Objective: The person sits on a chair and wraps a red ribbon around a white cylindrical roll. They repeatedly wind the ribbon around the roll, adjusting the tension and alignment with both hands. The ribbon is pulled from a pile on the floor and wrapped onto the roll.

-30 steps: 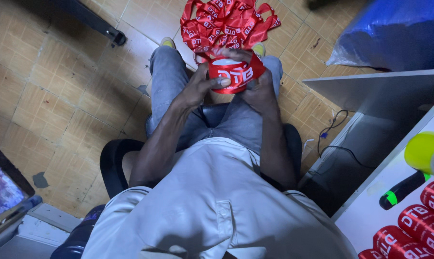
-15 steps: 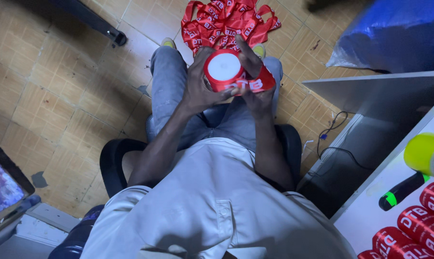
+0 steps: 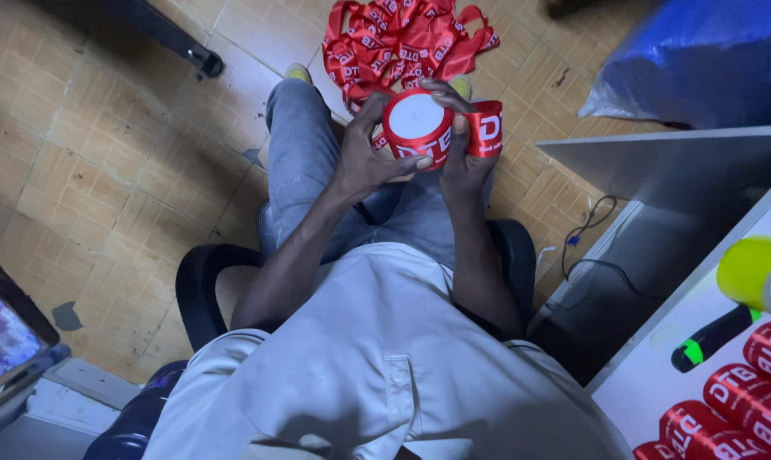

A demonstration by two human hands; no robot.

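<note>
Roll (image 3: 415, 128) tilted upward, ribbon heap (image 3: 402, 38) beyond.

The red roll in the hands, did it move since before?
Yes. The red roll has turned in the hands: its white flat end faces up now, and it sits slightly closer to the ribbon pile on the floor.

Dim overall, brighter at right; shadowed corners, sharp focus.

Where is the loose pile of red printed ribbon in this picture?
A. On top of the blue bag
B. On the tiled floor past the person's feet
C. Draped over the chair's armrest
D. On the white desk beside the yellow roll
B: the pile of red ribbon lies on the tiled floor, beyond the roll of ribbon held in both hands.
</note>
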